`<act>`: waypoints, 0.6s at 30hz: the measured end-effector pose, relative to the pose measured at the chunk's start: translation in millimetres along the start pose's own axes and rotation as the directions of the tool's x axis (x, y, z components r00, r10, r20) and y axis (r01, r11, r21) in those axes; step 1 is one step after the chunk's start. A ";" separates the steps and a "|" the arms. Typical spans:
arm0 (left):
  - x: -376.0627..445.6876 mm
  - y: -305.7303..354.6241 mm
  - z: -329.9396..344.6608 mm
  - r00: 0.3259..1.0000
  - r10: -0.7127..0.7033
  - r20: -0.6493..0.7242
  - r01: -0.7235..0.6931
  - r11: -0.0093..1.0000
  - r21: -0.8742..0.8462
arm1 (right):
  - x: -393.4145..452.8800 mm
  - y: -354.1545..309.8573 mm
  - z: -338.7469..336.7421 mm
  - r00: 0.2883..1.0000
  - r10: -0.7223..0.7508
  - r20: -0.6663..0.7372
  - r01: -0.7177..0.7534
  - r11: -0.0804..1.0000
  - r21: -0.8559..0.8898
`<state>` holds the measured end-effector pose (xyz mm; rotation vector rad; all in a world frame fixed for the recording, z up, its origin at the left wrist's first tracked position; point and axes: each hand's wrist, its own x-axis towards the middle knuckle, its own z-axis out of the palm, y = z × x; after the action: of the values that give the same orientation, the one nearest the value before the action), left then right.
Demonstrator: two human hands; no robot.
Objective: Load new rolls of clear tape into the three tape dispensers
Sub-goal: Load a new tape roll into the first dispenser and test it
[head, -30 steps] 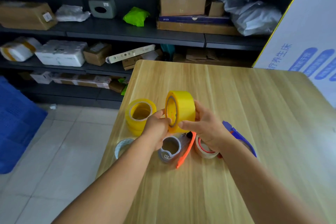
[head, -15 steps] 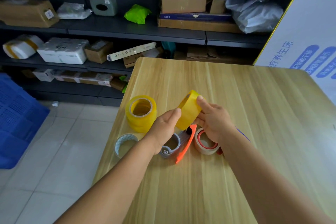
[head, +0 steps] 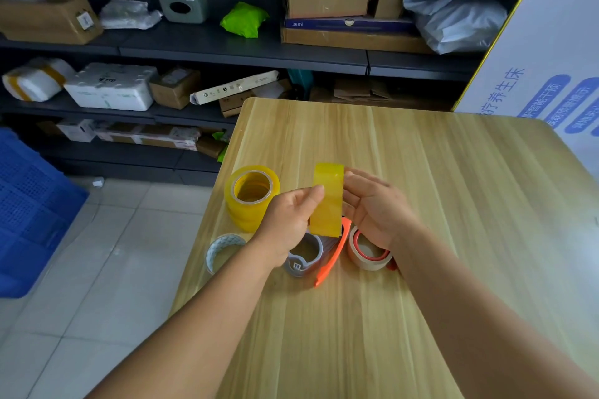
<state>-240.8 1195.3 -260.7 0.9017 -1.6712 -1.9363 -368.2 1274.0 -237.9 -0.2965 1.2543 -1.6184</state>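
- Tape dispensers lie nearest, on the wooden table (head: pixel 437 236) just under the hands: a grey one (head: pixel 303 259) with an orange handle (head: pixel 334 253) beside it, and to its right a cream and red one (head: pixel 368 253), partly hidden by the right wrist. I cannot make out a third dispenser for certain.
- A pale, near-empty ring (head: pixel 222 251) sits at the table's left edge, beside the grey dispenser.
- The new roll of clear tape (head: pixel 327 201) is held in the air just above the dispensers, edge-on to the camera, its yellowish band upright.
- The left hand (head: pixel 291 220) closes on the roll's left face with the thumb tip on the outer band; the right hand (head: pixel 372 207) presses its fingers against the right face. The roll sits pinched between the two hands.
- Handling, as I judge it: the roll is light and stiff, with a rigid core; the outer wrap is smooth and a little slick, and the loose end clings flat. Best held by the flat sides or through the core hole, leaving the band free.
- Farther left, a stack of spare rolls (head: pixel 251 196) stands on the table, near the left hand but apart from it.
- Beyond the table, dark shelves (head: pixel 227 52) carry boxes and parcels.
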 end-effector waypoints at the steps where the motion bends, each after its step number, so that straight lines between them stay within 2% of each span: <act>1: 0.0 0.5 -0.3 1.000 -0.010 0.006 0.010 1.000 -0.016 | -0.2 0.1 -0.1 1.000 0.010 0.005 -0.010 1.000 0.014; 6: -2.9 6.0 0.5 1.000 -0.022 0.020 0.023 0.998 -0.057 | -3.6 3.0 -2.4 0.993 0.015 0.120 -0.013 1.000 -0.018; 8: -3.1 7.2 1.4 0.999 -0.022 0.029 0.023 0.999 -0.045 | -4.5 4.8 -3.0 0.992 0.002 0.124 0.001 1.000 -0.026; 13: -3.9 7.7 6.2 1.000 -0.029 0.005 0.029 1.000 0.000 | -6.6 11.1 -3.1 0.999 -0.027 0.032 0.029 0.998 -0.050; 18: -3.1 2.7 8.3 0.997 0.012 -0.074 0.000 0.988 0.153 | -7.0 12.9 -1.0 0.992 -0.094 -0.086 0.087 0.993 -0.085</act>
<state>-244.8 1202.7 -256.9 1.0118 -1.7951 -1.7669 -358.5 1281.2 -246.4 -0.3384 1.3948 -1.6764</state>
